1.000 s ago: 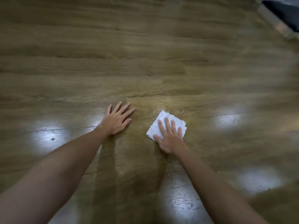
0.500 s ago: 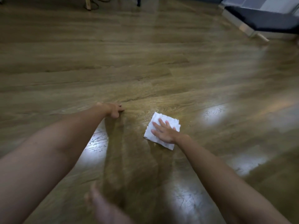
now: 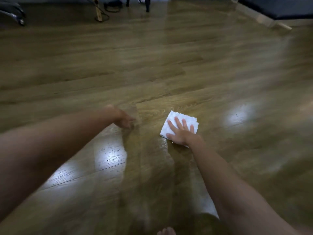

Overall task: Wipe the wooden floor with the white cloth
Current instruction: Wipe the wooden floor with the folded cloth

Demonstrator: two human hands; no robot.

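While the right hand (image 3: 182, 134) lay flat with straight fingers pressing the white cloth (image 3: 179, 125) on the wooden floor (image 3: 169, 65), the left hand (image 3: 122, 118), planted flat a second before, had lifted blurred, its grip unreadable, suggesting wiping would continue elsewhere.

Glossy wood-plank floor (image 3: 152, 65), bright light reflections. Dark mattress (image 3: 277, 7) at 1 o'clock. Furniture legs (image 3: 147, 4), cables (image 3: 110, 7) at 12 o'clock.

Black mat (image 3: 279, 7), wooden leg (image 3: 98, 13), cables (image 3: 111, 5)
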